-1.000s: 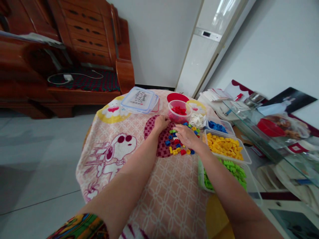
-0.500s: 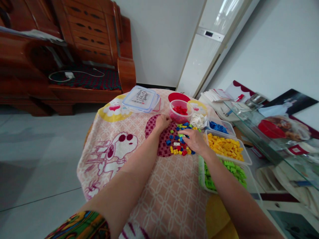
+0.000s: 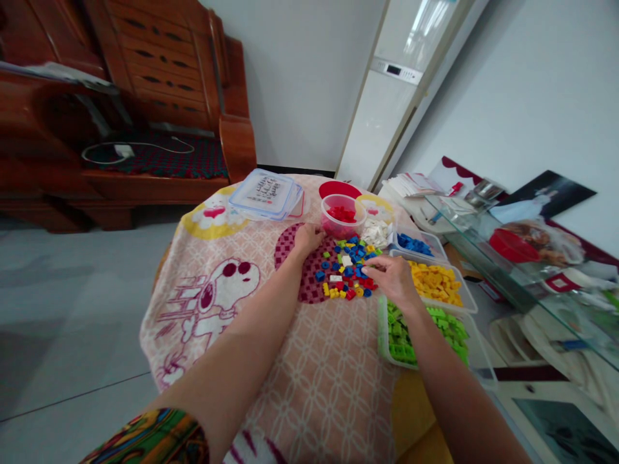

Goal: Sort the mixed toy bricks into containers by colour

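Note:
Mixed red, blue, yellow, green and white toy bricks [image 3: 347, 261] lie loose on the cloth-covered table [image 3: 319, 361]. At their left, beside the round tub of red bricks [image 3: 342, 215], rests my left hand [image 3: 308, 238], fingers bent together; whatever they hold, if anything, is too small to name. My right hand [image 3: 391, 276] is over the right side of the loose bricks, thumb and fingertips pinched on something small that I cannot make out. Near its wrist are the box of yellow bricks [image 3: 438, 283] and the box of green bricks [image 3: 399, 332].
White bricks [image 3: 376, 232] are heaped by the box of blue bricks [image 3: 414, 244]. Clear lids [image 3: 267, 193] lie stacked at the table's back left, a red lid [image 3: 338, 189] behind the tub. A glass shelf [image 3: 522, 277] stands right, a wooden bench [image 3: 236, 145] back left.
My right hand has moved right, away from the middle of the loose bricks, uncovering a white brick and several blue ones. My left hand stays by the tub. The view has shifted slightly.

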`<state>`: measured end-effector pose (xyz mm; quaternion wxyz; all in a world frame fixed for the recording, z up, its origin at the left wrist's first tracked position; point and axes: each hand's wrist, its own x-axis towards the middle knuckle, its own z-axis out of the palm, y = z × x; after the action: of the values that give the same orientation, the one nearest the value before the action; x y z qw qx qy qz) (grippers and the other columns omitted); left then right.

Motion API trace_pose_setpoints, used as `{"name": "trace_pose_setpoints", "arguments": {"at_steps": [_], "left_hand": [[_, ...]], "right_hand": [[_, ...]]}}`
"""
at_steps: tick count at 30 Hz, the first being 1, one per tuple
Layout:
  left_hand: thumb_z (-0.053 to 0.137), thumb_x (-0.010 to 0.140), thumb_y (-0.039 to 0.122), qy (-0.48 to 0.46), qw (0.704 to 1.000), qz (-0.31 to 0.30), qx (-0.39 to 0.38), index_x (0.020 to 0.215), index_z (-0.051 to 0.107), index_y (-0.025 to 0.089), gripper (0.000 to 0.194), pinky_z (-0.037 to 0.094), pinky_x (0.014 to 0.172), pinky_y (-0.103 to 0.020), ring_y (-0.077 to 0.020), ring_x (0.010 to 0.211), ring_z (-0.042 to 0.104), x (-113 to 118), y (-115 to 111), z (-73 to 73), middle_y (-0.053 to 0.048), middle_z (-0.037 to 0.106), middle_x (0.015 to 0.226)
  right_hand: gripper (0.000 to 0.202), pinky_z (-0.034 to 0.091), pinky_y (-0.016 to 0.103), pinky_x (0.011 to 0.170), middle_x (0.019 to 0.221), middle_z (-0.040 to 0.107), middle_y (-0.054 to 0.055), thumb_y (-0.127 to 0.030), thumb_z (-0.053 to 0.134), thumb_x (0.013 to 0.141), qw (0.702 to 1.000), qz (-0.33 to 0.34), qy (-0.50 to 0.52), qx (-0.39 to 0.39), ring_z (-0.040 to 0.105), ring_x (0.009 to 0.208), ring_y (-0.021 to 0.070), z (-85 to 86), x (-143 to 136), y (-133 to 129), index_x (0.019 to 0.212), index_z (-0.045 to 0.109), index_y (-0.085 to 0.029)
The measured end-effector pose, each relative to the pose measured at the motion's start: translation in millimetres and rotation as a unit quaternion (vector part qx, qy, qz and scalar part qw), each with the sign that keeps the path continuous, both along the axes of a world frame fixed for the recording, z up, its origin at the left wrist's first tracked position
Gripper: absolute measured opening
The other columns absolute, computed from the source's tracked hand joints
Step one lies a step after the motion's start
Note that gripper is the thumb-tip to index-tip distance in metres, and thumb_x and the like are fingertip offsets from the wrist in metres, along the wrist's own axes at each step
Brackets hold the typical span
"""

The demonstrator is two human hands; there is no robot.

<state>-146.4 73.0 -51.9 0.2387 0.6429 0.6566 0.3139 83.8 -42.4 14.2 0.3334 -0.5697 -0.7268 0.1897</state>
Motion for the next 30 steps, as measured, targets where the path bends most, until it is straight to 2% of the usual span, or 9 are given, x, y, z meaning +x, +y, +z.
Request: {"name": "trace_pose_setpoints", "arguments": {"at_steps": [3, 8, 13, 17, 21, 24, 26, 30], "left_hand": [[0.059, 0.091, 0.025, 0.002, 1.0, 0.002, -0.006, 0.089, 0.081, 0.018, 0.024, 0.047, 0.071, -0.023, -0.0176, 0.079, 0.069, 0, 1, -0.8, -0.004, 0.077, 0.076], [0.058, 0.091, 0.026, -0.002, 1.0, -0.004, -0.003, 0.087, 0.08, 0.018, 0.024, 0.047, 0.072, -0.022, -0.0166, 0.078, 0.068, -1, 1, -1.3, -0.003, 0.076, 0.075], [0.058, 0.091, 0.027, 0.0, 1.0, 0.001, -0.004, 0.087, 0.08, 0.019, 0.024, 0.048, 0.073, -0.023, -0.018, 0.08, 0.069, -1, -1, 0.4, -0.004, 0.076, 0.074], [0.057, 0.09, 0.026, -0.007, 1.0, -0.001, -0.003, 0.087, 0.08, 0.019, 0.025, 0.048, 0.074, -0.023, -0.018, 0.081, 0.069, -1, -2, 0.6, -0.004, 0.076, 0.074], [0.059, 0.09, 0.027, -0.005, 1.0, -0.001, 0.003, 0.089, 0.081, 0.02, 0.023, 0.049, 0.076, -0.022, -0.018, 0.083, 0.069, 0, -1, 0.0, -0.003, 0.076, 0.075], [0.059, 0.091, 0.026, -0.001, 1.0, 0.004, -0.003, 0.089, 0.081, 0.02, 0.022, 0.049, 0.077, -0.023, -0.0177, 0.083, 0.069, 0, 0, -0.3, -0.003, 0.077, 0.075], [0.059, 0.091, 0.026, -0.001, 1.0, 0.008, 0.0, 0.089, 0.081, 0.019, 0.022, 0.05, 0.077, -0.022, -0.0172, 0.083, 0.069, 1, 0, -0.1, -0.003, 0.077, 0.076], [0.06, 0.091, 0.025, -0.001, 1.0, 0.009, 0.001, 0.091, 0.081, 0.019, 0.022, 0.05, 0.077, -0.023, -0.0171, 0.083, 0.07, 1, -1, 1.6, -0.003, 0.077, 0.076]], "right_hand": [[0.017, 0.048, 0.03, 0.064, 0.068, 0.076, 0.003, -0.034, 0.07, 0.075, 1.0, -0.003, -0.021, -0.012, 0.067, 0.065, 0.0192, 4.5, 2, -5, 0.071, 0.08, -0.022], [0.021, 0.051, 0.031, 0.068, 0.074, 0.078, 0.005, -0.037, 0.066, 0.078, 1.0, -0.015, -0.021, -0.011, 0.069, 0.069, 0.0204, 8.8, 12, -17, 0.074, 0.081, -0.022], [0.024, 0.055, 0.035, 0.073, 0.08, 0.079, 0.005, -0.04, 0.063, 0.08, 1.0, -0.003, -0.023, -0.019, 0.072, 0.074, 0.023, 9.3, 39, -39, 0.078, 0.08, -0.023], [0.021, 0.056, 0.036, 0.076, 0.085, 0.08, 0.006, -0.038, 0.063, 0.081, 0.997, -0.019, -0.07, -0.033, 0.073, 0.078, 0.0245, 11.4, 65, -61, 0.08, 0.08, -0.025], [0.022, 0.054, 0.035, 0.073, 0.08, 0.079, 0.005, -0.036, 0.061, 0.083, 0.987, 0.033, -0.143, -0.071, 0.072, 0.075, 0.0241, 15.6, 81, -74, 0.073, 0.078, -0.026], [0.026, 0.053, 0.035, 0.077, 0.084, 0.08, 0.005, -0.037, 0.057, 0.088, 0.984, 0.046, -0.16, -0.061, 0.073, 0.08, 0.0238, 18.4, 75, -73, 0.077, 0.078, -0.025], [0.027, 0.053, 0.035, 0.08, 0.09, 0.08, 0.006, -0.036, 0.056, 0.09, 0.985, 0.051, -0.157, -0.049, 0.074, 0.085, 0.0236, 19.3, 63, -68, 0.085, 0.079, -0.024], [0.03, 0.052, 0.033, 0.079, 0.093, 0.08, 0.007, -0.034, 0.053, 0.094, 0.984, 0.089, -0.152, -0.027, 0.073, 0.087, 0.023, 19.7, 35, -51, 0.089, 0.08, -0.022]]}}
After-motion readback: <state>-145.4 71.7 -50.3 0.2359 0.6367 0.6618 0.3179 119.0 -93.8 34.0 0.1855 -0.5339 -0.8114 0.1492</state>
